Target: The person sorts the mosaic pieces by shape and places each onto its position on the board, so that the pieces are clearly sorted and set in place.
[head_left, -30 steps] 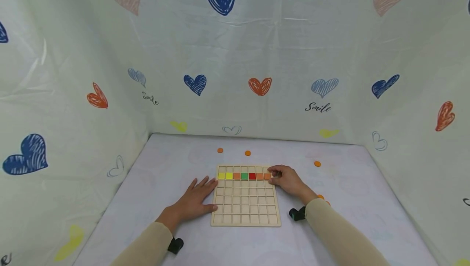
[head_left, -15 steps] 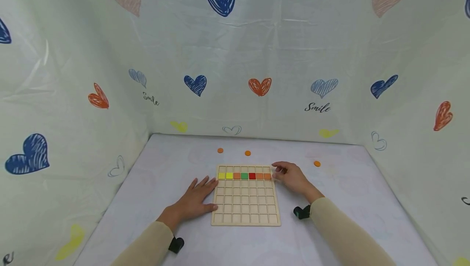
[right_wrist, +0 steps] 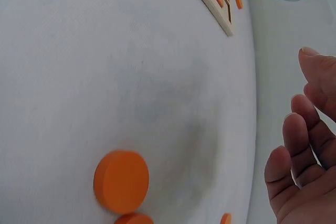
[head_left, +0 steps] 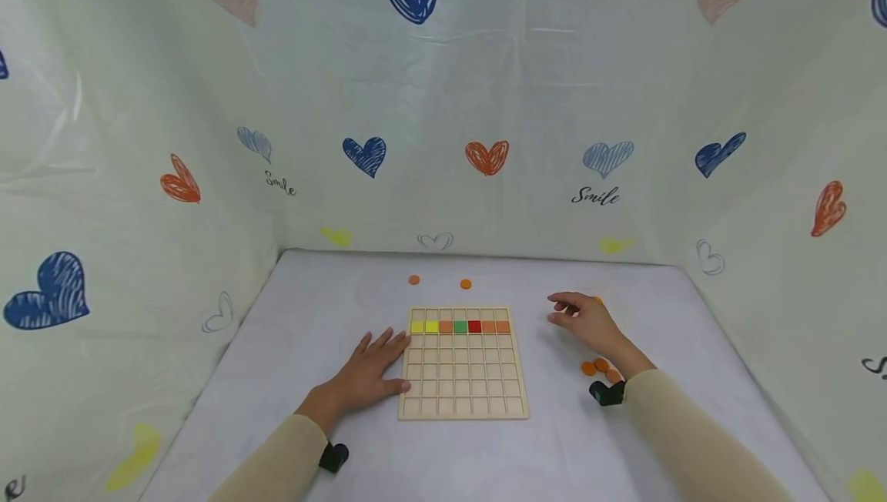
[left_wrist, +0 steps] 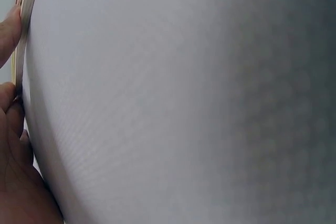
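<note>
Seven coloured tiles [head_left: 460,327] fill the second row from the far edge of the wooden board [head_left: 462,373], flat on the desk [head_left: 326,309]; left grip [head_left: 370,371] spread, touching the board's left edge; right grip [head_left: 589,326] released, nothing held, raised right of the board; step reads as between placements; next move likely calls for lowering the right grip and pinching one of the nearby orange discs [head_left: 601,365].
</note>
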A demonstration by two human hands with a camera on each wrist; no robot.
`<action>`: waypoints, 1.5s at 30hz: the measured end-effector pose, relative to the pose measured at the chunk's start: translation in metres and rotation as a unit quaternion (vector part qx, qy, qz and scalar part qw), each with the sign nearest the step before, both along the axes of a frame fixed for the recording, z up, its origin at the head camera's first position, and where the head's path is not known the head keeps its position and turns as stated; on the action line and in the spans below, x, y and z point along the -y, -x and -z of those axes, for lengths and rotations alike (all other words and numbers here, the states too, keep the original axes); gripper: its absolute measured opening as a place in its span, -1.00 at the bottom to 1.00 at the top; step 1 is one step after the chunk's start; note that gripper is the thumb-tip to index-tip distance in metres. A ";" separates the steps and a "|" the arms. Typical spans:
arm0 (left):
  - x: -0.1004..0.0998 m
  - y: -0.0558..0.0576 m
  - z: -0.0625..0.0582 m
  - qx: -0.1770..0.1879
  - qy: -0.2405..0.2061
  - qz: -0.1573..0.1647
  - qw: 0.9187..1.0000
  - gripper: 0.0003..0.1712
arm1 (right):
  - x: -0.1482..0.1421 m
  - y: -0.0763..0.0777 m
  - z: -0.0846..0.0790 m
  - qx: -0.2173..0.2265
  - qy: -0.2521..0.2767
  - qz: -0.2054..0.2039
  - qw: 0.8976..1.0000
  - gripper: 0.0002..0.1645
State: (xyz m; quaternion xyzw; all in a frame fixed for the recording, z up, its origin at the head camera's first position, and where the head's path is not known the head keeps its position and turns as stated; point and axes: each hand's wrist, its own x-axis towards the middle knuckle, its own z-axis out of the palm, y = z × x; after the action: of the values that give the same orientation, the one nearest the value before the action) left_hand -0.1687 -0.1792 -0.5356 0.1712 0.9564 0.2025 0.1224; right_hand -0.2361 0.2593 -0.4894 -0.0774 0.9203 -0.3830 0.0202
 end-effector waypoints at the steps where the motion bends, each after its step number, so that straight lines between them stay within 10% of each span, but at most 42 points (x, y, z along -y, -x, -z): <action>1: 0.000 0.000 0.000 0.000 0.001 0.000 1.000 0.04 | -0.004 -0.002 0.000 -0.003 -0.005 0.001 1.000 -0.50; 45: -0.001 0.002 -0.001 0.007 -0.013 0.004 1.000 0.03 | -0.093 -0.088 0.042 0.048 -0.086 0.031 0.995 -0.33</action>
State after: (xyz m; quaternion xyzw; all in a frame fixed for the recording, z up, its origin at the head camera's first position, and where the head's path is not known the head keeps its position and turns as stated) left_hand -0.1704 -0.1785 -0.5349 0.1756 0.9520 0.2158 0.1276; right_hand -0.1478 0.3524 -0.5315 -0.0286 0.9498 -0.3058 0.0591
